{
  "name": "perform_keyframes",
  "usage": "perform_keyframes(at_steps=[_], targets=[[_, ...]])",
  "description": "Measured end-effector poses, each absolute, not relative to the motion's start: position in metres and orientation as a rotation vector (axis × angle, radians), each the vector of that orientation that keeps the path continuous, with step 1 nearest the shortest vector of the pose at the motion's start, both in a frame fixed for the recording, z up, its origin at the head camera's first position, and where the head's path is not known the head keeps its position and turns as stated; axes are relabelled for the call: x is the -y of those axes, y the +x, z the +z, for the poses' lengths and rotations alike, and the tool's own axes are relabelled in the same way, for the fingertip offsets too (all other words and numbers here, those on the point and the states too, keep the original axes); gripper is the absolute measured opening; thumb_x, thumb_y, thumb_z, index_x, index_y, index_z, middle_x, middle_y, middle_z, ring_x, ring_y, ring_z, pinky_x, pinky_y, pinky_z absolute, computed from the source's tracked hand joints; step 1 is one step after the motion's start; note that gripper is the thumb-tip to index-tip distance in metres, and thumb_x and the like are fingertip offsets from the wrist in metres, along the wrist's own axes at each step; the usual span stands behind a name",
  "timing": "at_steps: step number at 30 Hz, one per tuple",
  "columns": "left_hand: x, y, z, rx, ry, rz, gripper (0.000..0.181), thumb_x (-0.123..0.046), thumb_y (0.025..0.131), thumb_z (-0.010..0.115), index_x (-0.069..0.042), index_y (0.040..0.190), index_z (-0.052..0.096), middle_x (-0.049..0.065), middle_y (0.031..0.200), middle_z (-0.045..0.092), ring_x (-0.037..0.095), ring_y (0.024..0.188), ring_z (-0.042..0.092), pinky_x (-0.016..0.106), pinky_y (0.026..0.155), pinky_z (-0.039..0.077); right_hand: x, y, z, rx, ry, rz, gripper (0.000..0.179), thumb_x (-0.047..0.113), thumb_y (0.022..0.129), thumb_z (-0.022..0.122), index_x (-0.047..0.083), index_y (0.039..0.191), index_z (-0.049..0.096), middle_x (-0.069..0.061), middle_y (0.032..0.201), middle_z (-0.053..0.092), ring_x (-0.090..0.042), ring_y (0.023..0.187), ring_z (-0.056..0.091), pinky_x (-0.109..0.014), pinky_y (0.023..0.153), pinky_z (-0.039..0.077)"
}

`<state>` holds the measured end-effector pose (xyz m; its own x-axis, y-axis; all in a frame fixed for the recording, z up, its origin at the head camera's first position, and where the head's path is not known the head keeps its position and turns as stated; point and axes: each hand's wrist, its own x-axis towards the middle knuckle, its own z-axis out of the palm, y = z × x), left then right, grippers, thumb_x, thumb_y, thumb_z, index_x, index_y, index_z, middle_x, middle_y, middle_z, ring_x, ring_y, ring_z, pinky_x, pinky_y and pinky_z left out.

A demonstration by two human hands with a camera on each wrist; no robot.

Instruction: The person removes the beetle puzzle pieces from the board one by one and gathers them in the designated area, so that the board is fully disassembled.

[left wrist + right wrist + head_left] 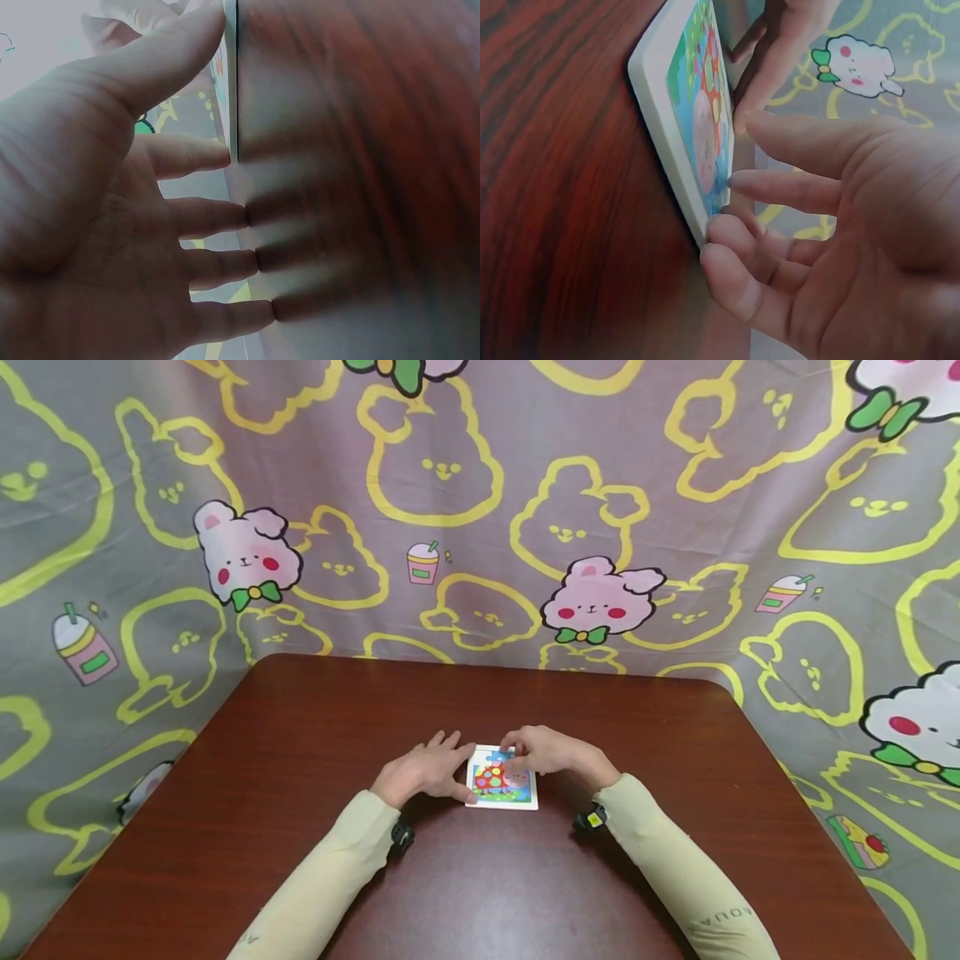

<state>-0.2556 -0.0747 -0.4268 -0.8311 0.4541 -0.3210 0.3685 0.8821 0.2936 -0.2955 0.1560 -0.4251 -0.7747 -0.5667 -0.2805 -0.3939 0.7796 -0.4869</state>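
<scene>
A small picture puzzle point(491, 781) with a red spotted ladybug lies in a white-rimmed tray point(501, 807) on the table. White shows through near the picture's upper left. My left hand point(427, 768) is spread along the tray's left side, thumb at the near corner and index fingertip at the far one. In the left wrist view its other fingertips touch the tabletop. My right hand point(550, 750) reaches over the far right part of the tray. The right wrist view shows its index fingertip point(739, 180) on the picture, thumb apart, and the other fingers bent at the tray's edge.
The dark reddish-brown table point(480, 885) has rounded far corners. Behind it and along both sides hangs a grey curtain point(480, 552) with cartoon bears and rabbits. A dark band point(402, 837) is on my left wrist, and another device point(592, 818) on my right.
</scene>
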Motion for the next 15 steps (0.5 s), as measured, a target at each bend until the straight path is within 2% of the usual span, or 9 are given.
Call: perform_keyframes(at_steps=[4,15], targets=[[0.076,-0.255,-0.427,-2.668,0.594,0.308,0.092,-0.057,0.083,0.071,-0.019,0.156,0.030,0.016,0.164,0.017,0.040,0.152,0.011,0.056,0.120,0.020,-0.151,-0.293,-0.423,-2.562,-0.755,-0.516,0.040,0.025,0.090,0.072,0.011,0.127,0.065,0.000,0.092,0.065,-0.015,0.078,0.058,-0.028,0.066,0.048],[0.074,-0.256,-0.426,-2.667,0.595,0.302,0.091,-0.057,0.083,0.071,-0.019,0.155,0.031,0.016,0.164,0.017,0.040,0.152,0.012,0.058,0.118,0.022,-0.142,-0.287,-0.422,-2.598,-0.773,-0.465,0.033,0.022,0.089,0.073,0.010,0.118,0.065,0.001,0.090,0.065,-0.014,0.076,0.059,-0.028,0.067,0.049]])
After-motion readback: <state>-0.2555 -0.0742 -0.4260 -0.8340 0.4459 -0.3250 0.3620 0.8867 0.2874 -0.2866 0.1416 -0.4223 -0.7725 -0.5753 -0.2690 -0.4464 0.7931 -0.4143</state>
